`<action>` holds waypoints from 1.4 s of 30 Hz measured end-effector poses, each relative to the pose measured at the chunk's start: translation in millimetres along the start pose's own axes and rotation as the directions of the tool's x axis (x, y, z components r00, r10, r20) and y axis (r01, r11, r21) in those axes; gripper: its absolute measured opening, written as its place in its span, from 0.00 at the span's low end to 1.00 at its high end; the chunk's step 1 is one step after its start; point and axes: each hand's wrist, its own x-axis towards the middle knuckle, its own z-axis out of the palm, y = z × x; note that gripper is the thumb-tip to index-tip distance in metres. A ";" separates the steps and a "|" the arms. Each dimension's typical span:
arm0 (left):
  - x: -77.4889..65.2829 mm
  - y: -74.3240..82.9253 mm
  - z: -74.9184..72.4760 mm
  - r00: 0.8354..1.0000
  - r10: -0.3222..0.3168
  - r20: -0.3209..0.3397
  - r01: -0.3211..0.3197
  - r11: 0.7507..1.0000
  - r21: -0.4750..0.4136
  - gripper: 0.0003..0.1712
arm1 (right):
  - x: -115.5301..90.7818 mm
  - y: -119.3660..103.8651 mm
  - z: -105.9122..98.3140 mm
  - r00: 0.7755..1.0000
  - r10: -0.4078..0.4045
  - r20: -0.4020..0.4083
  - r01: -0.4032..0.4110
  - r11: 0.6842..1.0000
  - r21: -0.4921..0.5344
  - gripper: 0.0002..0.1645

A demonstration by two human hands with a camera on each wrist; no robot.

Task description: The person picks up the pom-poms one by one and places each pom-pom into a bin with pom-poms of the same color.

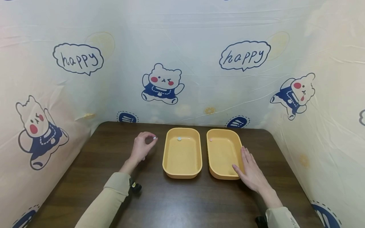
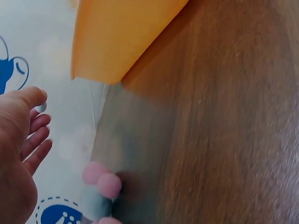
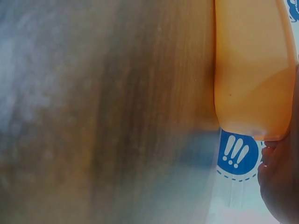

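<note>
Head view: my left hand [image 1: 140, 146] is pinching a small pale ball [image 1: 155, 138] between thumb and forefinger, held just to the left of the left box [image 1: 182, 158] and apart from its rim. The left wrist view agrees, showing the ball at the thumb tip and the other fingers loosely bent beneath it. Pink balls [image 2: 110, 185] and a blurred grey-blue ball [image 2: 97, 207] sit close together on the table [image 1: 182, 202] near that hand

The left box has one pale blue ball [image 1: 179, 138] near its far end; the right box [image 1: 223, 155] has one pink ball [image 1: 211, 139] near its far left corner. My right hand [image 1: 252, 173] lies at the right box's outer side with fingers straight and thumb spread away over the rim; how hard it presses, I cannot tell

I judge the step in hand to be carrying the pale ball, and by colour the left box seems the better match. To do it well, I would keep the pinch light, since the ball looks soft, lift the fingertips clear of the rim, lower them close to the box floor and part them gently so nothing rolls. I would leave the right hand as a quiet steady
</note>
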 end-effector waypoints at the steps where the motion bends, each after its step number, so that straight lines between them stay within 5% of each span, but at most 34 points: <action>1: 0.7 1.5 2.4 1.000 0.019 -0.004 -0.019 1.000 0.006 0.10 | 0.1 0.1 0.0 1.000 -0.002 -0.004 0.002 1.000 -0.004 0.60; 5: 3.1 7.3 11.6 0.998 0.064 -0.009 -0.064 0.998 0.005 0.10 | 0.4 0.5 0.2 1.000 -0.007 -0.013 0.006 1.000 -0.015 0.60; 24: 16.8 45.8 47.7 0.995 0.064 0.078 -0.059 0.996 -0.061 0.10 | 0.9 -1.7 -0.3 1.000 0.019 0.006 -0.019 1.000 0.004 0.60; 42: 32.3 66.3 63.0 0.983 0.113 0.144 -0.100 0.991 -0.092 0.11 | 0.9 -1.0 -0.9 1.000 0.017 0.005 -0.017 1.000 0.001 0.59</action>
